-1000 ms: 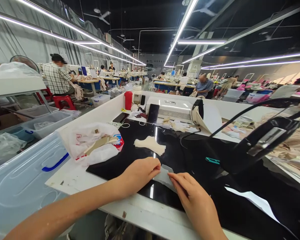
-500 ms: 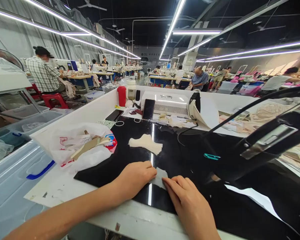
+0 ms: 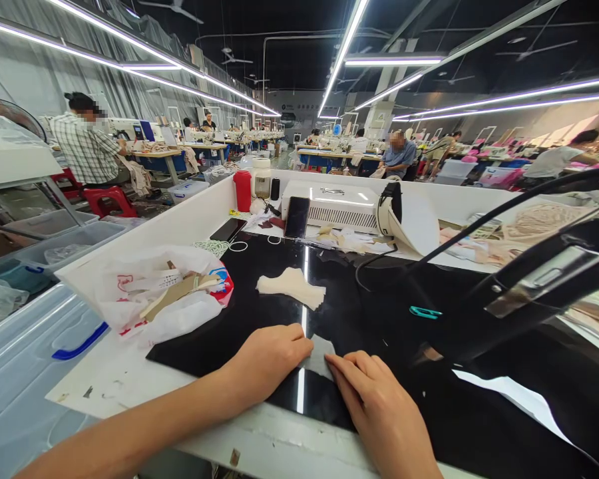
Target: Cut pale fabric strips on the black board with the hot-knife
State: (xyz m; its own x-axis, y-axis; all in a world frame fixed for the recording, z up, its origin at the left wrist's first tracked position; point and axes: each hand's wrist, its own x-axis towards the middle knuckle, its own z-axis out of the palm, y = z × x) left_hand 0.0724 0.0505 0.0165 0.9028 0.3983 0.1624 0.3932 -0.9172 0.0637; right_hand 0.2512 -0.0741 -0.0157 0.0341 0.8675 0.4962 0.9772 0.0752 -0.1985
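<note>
A small grey piece of fabric (image 3: 320, 357) lies on the glossy black tabletop near its front edge. My left hand (image 3: 274, 356) is closed at the left edge of this piece, fingers curled and pressed on it. On its right edge rest the pinched fingertips of my right hand (image 3: 379, 399). Beyond both hands lies a cream fabric piece (image 3: 292, 286), touched by neither. To the left, a white plastic bag (image 3: 174, 319) holds tan and brown strips.
A black machine arm (image 3: 539, 279) with a cable reaches in from the right. Nearby are a teal clip (image 3: 425, 312) and a white sheet (image 3: 516, 396). At the back stand a phone (image 3: 297, 217), a red container (image 3: 242, 191) and a white vented box (image 3: 334, 206). People sit at tables beyond.
</note>
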